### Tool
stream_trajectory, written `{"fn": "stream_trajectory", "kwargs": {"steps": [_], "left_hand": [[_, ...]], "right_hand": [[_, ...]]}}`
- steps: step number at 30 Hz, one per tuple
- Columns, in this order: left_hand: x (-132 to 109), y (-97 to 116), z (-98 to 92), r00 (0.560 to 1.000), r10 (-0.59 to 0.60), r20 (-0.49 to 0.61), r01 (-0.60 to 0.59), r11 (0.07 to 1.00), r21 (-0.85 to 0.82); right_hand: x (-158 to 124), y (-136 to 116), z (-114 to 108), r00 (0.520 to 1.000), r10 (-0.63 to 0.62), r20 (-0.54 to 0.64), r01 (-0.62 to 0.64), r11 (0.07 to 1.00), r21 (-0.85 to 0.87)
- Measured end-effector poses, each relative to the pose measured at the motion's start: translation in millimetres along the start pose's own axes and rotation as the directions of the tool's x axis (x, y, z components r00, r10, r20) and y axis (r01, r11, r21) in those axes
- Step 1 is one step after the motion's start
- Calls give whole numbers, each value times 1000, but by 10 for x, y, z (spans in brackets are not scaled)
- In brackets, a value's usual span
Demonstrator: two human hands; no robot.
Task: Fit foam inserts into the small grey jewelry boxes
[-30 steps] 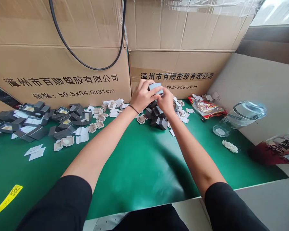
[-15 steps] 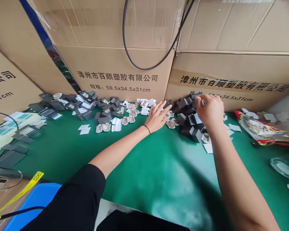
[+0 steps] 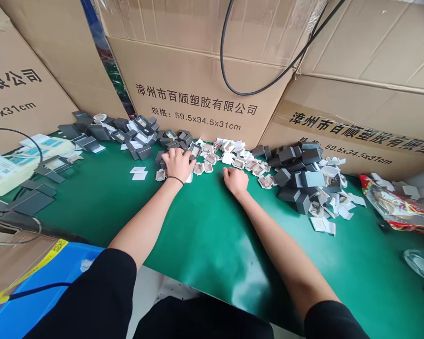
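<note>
My left hand (image 3: 178,164) lies on a cluster of small open grey boxes (image 3: 173,141) at the back of the green mat (image 3: 212,235). Its fingers are bent down over one of them, next to an open box (image 3: 195,150). My right hand (image 3: 235,180) rests on the mat a little to the right, fingers curled under in a loose fist, just in front of several beige inserts (image 3: 249,164). What the fingers hold is hidden. A heap of closed grey boxes (image 3: 300,176) sits to the right of that hand.
Big cardboard cartons (image 3: 198,89) wall off the back, and a black cable (image 3: 254,87) hangs over them. White paper slips (image 3: 138,173) lie scattered about. A snack bag (image 3: 397,207) and a glass lid (image 3: 422,261) are at right, a blue bin (image 3: 38,292) at lower left.
My view has swung left. My left hand moved left from the inserts onto the open grey boxes. My right hand left the heap of closed boxes and came down to the mat by the inserts.
</note>
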State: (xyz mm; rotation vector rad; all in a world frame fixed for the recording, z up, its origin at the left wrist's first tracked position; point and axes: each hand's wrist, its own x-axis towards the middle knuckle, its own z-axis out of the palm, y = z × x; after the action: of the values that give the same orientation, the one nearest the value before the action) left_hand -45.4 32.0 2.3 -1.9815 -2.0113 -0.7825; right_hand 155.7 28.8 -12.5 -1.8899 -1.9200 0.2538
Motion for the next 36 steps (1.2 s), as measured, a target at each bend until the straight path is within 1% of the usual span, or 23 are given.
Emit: {"fn": "stream_trajectory", "kwargs": {"steps": [2, 4, 5, 6, 8, 10, 11, 13, 14, 15, 16, 17, 19, 21, 22, 24, 26, 28, 29, 31, 33, 35, 36], "left_hand": [[-74, 57, 7, 995, 26, -98, -35, 995, -93], [-210, 157, 16, 979, 84, -185, -119, 975, -190], [-294, 218, 23, 970, 132, -202, -181, 953, -242], [-379, 280, 31, 961, 190, -199, -244, 923, -298], [-524, 395, 38, 947, 267, -177, -318, 852, -416], [-606, 477, 25, 947, 290, -136, -315, 766, -560], [-620, 501, 10, 956, 276, -103, -275, 708, -650], [-607, 518, -26, 979, 203, -2, -115, 548, -828], [-586, 511, -43, 985, 163, 63, -19, 462, -887], [-561, 495, -54, 983, 134, 126, 64, 392, -918], [-533, 470, -58, 977, 121, 175, 124, 348, -929], [-504, 438, -55, 971, 125, 206, 155, 331, -931], [-440, 353, -34, 963, 138, 230, 175, 326, -929], [-366, 240, -15, 966, 96, 242, 204, 298, -933], [-325, 177, -15, 967, 50, 250, 229, 263, -937], [-234, 46, -40, 959, -59, 277, 283, 149, -947], [-147, -68, -91, 938, -162, 307, 313, 14, -950], [-81, -143, -142, 909, -239, 340, 331, -80, -940], [-58, -164, -162, 895, -273, 352, 336, -106, -936], [-32, -186, -190, 872, -344, 348, 320, -136, -938], [-19, -200, -209, 860, -410, 305, 265, -151, -952], [-6, -221, -228, 840, -465, 279, 218, -180, -959], [1, -234, -240, 828, -474, 301, 227, -208, -951]], "right_hand": [[-44, -92, 30, 998, -64, 0, 63, 986, 156], [-99, -128, 66, 985, -163, -50, 170, 920, 354], [-127, -120, 83, 976, -203, -85, 220, 874, 433], [-153, -99, 98, 968, -224, -116, 252, 832, 494], [-194, -33, 117, 969, -207, -135, 247, 774, 583], [-219, 28, 115, 984, -136, -117, 179, 756, 630], [-230, 47, 108, 989, -97, -115, 148, 762, 630], [-258, 50, 89, 987, -65, -144, 139, 797, 588], [-276, 34, 82, 981, -91, -169, 171, 818, 550], [-295, 9, 79, 971, -148, -187, 225, 832, 507], [-311, -24, 83, 955, -223, -194, 290, 836, 465], [-320, -62, 94, 935, -300, -189, 353, 832, 427], [-304, -145, 136, 896, -414, -159, 443, 821, 359], [-243, -227, 192, 883, -451, -131, 469, 836, 284], [-203, -266, 218, 881, -456, -124, 473, 846, 245], [-126, -332, 253, 864, -493, -104, 504, 843, 189], [-76, -376, 259, 812, -581, -47, 580, 797, 167], [-57, -393, 245, 746, -666, 26, 655, 740, 152], [-55, -394, 238, 725, -686, 55, 676, 725, 133], [-57, -391, 232, 714, -695, 85, 693, 719, 62], [-49, -403, 244, 682, -721, 117, 728, 685, -22], [-23, -450, 267, 609, -775, 172, 793, 603, -87], [-5, -488, 279, 566, -799, 203, 824, 556, -109]]}}
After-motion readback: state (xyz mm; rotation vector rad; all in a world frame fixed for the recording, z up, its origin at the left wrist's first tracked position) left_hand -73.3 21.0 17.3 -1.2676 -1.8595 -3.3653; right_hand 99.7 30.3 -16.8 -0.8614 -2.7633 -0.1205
